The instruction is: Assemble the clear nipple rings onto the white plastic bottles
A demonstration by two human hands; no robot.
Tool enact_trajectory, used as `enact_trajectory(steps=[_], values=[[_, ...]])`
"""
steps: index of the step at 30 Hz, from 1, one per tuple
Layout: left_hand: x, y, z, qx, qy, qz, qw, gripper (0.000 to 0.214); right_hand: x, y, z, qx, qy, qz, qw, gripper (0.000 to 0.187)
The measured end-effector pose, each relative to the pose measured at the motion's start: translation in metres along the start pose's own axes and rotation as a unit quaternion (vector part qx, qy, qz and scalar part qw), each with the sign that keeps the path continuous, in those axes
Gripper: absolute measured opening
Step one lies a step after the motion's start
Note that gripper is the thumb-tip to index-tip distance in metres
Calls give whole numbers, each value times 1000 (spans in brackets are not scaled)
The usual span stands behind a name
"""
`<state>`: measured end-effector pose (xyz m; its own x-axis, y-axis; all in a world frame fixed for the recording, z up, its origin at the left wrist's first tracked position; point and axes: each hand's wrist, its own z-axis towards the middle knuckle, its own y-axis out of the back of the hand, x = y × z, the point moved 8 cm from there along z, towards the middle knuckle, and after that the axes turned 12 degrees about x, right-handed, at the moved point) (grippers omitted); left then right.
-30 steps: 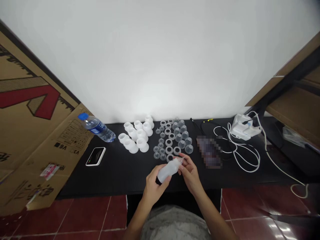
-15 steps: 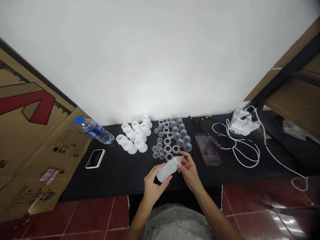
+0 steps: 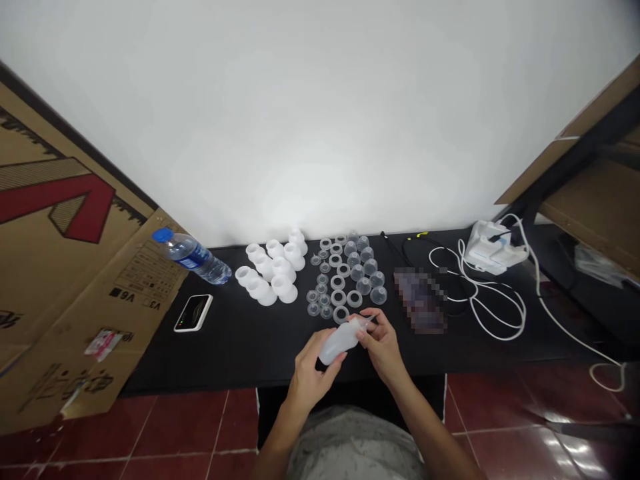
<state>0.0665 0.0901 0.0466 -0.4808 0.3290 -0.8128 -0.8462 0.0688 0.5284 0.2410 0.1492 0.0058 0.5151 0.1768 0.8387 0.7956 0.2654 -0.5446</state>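
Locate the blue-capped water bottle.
Head view: the clear plastic bottle with a blue cap lies on its side at the black table's left, beside the white funnel-shaped cups.

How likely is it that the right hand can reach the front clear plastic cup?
Likely yes: the right hand lies just below the clear plastic cup, and no other part stands before it, but it now holds the squeeze bottle.

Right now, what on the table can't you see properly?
Head view:
Blurred: the dark object beside the clear plastic cups, covered by pixel squares.
Hidden: part of the frosted white plastic bottle, behind the left hand and right hand.
Too small: the shapes of the tiny clear plastic pieces.
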Motion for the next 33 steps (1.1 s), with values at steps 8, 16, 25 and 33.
enact_trajectory(steps=[8, 16, 25, 33], values=[[-1, -1, -4, -29, -5, 25, 999, 39, 1, 3, 1, -18, -2, -18, 1000, 56], [5, -1, -2, 46, 38, -27, 998, 35, 7, -7, -1, 16, -10, -16, 1000, 70], [1, 0, 3, 25, 35, -6, 999, 29, 1, -1, 0, 1, 2, -35, 999, 55], [-7, -4, 2, -6, 11, 78, 997, 35, 3, -3, -1, -2, 9, -35, 999, 51]])
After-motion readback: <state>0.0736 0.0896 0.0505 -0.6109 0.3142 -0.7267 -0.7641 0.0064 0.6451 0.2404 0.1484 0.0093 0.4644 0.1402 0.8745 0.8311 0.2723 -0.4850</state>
